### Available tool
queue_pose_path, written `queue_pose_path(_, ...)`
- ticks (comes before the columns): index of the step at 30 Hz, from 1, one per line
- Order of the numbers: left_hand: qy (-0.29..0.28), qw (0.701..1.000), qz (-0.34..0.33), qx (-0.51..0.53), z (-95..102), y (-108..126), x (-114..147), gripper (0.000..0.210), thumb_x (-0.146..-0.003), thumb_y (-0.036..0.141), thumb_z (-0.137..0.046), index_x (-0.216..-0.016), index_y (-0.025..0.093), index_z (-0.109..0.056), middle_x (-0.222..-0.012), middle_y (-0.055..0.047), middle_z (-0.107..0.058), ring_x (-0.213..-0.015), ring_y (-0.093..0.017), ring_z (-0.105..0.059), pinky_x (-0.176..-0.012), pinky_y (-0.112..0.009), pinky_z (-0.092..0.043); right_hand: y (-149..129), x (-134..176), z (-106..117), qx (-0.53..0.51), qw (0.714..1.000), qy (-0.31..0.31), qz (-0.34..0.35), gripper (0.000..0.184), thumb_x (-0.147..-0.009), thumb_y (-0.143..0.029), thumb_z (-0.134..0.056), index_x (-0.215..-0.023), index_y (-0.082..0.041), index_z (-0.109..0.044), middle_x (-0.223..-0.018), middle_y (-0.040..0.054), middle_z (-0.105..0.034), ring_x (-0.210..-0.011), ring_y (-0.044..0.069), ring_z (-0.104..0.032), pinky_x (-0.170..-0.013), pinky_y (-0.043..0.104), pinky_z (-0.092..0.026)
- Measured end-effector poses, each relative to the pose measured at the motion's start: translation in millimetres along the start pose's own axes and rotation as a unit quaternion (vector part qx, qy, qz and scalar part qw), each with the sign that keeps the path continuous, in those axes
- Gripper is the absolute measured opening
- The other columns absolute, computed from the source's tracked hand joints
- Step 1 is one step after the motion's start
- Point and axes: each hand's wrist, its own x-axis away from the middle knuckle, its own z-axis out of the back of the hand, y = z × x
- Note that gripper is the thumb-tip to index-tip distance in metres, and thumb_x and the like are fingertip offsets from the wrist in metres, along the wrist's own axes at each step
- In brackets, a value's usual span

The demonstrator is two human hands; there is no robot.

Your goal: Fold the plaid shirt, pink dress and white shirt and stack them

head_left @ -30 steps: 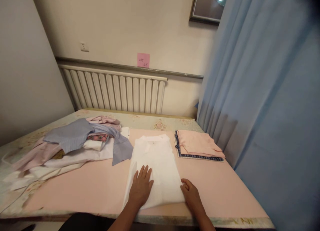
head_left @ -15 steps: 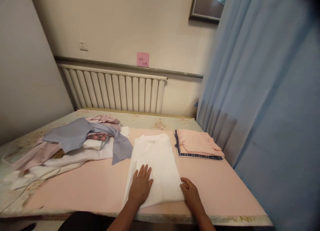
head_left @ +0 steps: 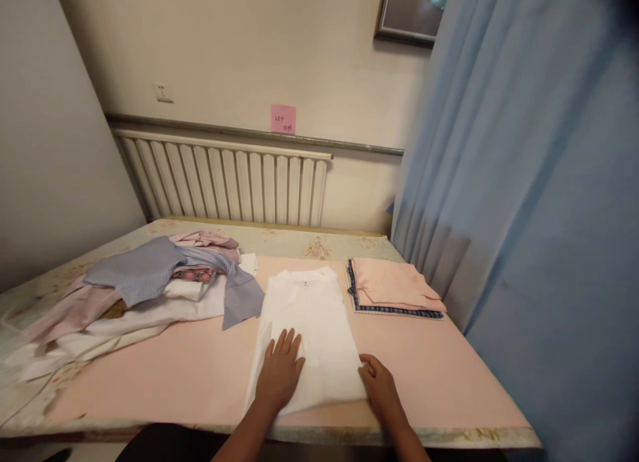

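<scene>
A white shirt (head_left: 309, 315) lies folded into a long rectangle, its collar end pointing away from me. My left hand (head_left: 280, 372) rests flat on its lower left part with the fingers stretched out. At the lower right edge is my right hand (head_left: 378, 382), its fingers curled and closed on the shirt's border; the fingertips are partly hidden. Under the shirt is a pink cloth (head_left: 200, 375) spread over the bed.
To the left lies a loose heap of clothes with a blue-grey garment (head_left: 144, 265) on top. On the right sits a folded stack with a pink garment (head_left: 394, 282) uppermost. A blue curtain (head_left: 524, 216) hangs at the right; a radiator (head_left: 224, 176) is behind the bed.
</scene>
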Motion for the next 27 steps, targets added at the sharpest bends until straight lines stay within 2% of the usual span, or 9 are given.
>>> queue_pose_path(27,0.01,1.0,-0.005,-0.001,-0.3,-0.4,-0.5,0.048,-0.093,0.034,-0.037,-0.139,0.023,-0.045,-0.148,-0.006,-0.042,-0.139,-0.025,-0.032,-0.109,-0.049,-0.031,-7.1,2.2,1.7,0.017,1.0,-0.004,0.004,0.037,-0.072,-0.038,-0.05,-0.096,-0.016,-0.067,-0.066,0.0002,-0.061,-0.063,0.019,-0.055,-0.059,0.027,-0.041)
